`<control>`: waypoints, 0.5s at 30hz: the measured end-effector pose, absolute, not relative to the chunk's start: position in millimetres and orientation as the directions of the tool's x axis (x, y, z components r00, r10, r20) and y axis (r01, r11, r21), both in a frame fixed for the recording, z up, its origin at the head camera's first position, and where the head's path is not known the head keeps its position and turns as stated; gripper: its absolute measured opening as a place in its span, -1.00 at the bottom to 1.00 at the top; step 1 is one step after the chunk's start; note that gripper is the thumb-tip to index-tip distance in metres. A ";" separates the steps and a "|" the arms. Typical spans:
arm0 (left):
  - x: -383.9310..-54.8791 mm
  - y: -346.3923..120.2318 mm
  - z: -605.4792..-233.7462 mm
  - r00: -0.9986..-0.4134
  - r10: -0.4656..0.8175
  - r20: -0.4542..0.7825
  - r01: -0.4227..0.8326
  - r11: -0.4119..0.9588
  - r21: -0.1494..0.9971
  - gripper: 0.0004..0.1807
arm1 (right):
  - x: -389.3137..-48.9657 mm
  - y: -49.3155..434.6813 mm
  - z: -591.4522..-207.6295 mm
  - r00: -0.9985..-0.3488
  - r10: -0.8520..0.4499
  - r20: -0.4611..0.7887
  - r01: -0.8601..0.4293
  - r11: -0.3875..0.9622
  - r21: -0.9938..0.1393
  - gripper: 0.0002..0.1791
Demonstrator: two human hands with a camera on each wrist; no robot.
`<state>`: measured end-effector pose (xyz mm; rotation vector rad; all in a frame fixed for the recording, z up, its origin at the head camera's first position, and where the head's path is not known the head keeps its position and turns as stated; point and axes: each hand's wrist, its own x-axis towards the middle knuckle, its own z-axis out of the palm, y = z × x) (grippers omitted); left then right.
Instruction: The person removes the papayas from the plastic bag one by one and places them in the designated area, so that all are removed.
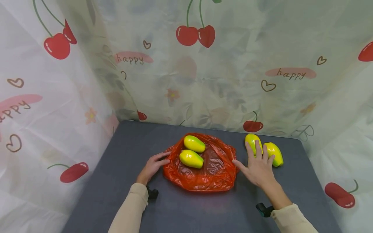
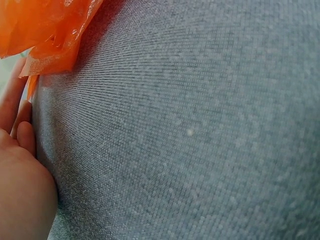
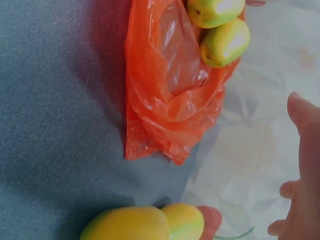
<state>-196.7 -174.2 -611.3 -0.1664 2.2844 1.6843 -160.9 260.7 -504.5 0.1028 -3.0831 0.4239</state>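
Note:
A red plastic bag [image 1: 212, 165] lies spread with its mouth up, and two glossy yellow-green fruits [image 1: 191, 159], shaped like mangoes or papayas, sit in its left part. At the bag's left rim is my left hand [image 1: 152, 166], its fingers extended against the plastic; in the left wrist view the fingertips [image 2: 21, 70] meet the bag's edge. My right hand [image 1: 259, 170] is spread over the table, right of the bag. Its fingers partly cover two more such fruits [image 1: 274, 153] in the head view. The right wrist view shows this hand [image 3: 305, 170] holding nothing.
The bag and fruits are on a dark grey table [image 1: 134, 139]. A white curtain [image 1: 221, 97] printed with cherries and hearts hangs along the table's back and both sides. Small black wrist devices [image 1: 263, 210] are strapped near both cream sleeves [image 1: 128, 207].

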 end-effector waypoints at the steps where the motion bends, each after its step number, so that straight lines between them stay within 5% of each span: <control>1: -196.7 -174.2 -611.6 -0.948 0.081 -0.307 -0.269 0.307 0.913 -0.48 | -161.5 258.5 -503.8 -0.997 -0.070 0.031 -0.076 0.961 -0.266 0.14; 15: -197.4 -173.2 -608.9 -0.948 0.075 -0.309 -0.276 0.283 0.918 -0.48 | -174.0 225.7 -517.5 -0.982 -0.190 0.005 -0.186 0.954 -0.235 0.11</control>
